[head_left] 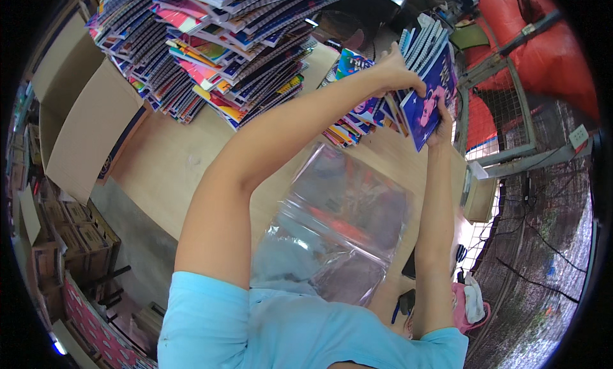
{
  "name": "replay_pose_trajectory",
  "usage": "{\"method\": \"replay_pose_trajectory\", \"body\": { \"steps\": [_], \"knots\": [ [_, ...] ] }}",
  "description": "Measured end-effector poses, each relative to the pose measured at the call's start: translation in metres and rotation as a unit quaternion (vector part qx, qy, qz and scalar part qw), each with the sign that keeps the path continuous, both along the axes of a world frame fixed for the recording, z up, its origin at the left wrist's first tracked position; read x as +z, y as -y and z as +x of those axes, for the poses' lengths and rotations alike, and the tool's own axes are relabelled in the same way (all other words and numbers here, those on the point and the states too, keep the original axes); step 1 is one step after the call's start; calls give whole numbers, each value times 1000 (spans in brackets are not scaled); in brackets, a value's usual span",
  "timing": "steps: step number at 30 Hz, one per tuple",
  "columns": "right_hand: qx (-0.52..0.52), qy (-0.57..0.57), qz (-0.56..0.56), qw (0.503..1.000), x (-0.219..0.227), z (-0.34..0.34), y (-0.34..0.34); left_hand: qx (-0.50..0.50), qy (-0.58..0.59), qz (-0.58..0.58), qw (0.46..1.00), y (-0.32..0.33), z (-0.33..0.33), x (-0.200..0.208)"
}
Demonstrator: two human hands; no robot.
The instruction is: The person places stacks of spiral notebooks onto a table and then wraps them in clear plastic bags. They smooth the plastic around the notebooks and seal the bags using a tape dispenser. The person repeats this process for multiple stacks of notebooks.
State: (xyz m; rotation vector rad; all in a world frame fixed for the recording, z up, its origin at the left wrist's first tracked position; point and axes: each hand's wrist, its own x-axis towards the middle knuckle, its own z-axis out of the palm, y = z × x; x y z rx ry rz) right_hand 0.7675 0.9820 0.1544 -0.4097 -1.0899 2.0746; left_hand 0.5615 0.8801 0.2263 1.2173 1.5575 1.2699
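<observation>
A bundle of spiral notebooks (429,110) stands tilted at the far right of the table, its front cover dark blue with a pink figure. My right hand (442,125) grips its lower right side, fingers against the cover. Reaching across from the left, my left hand (397,74) is closed on the bundle's left edge, thumb toward the cover; some of its fingers are hidden. Under and beside that hand lie more colourful notebooks (351,64). Nearer to me, a clear plastic sheet or bag (345,206) lies on the table (211,145).
Tall piles of spiral notebooks (236,50) stand at the far left. An opened cardboard box (96,126) is beside them. To the right are a metal mesh frame (504,113) and a red covering (530,37). A dark phone-like object (409,263) lies by my right forearm.
</observation>
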Motion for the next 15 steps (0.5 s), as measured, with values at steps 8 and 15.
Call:
{"method": "replay_pose_trajectory", "body": {
  "steps": [8, 15],
  "knots": [
    [-108, -105, -68, 986, -55, 12, 91, -168, 212, 60, 961, 60, 6, -23],
    [-396, -24, -67, 916, -119, 53, 153, -170, 390, -56, 903, 70, -21, -21]
  ]
}}
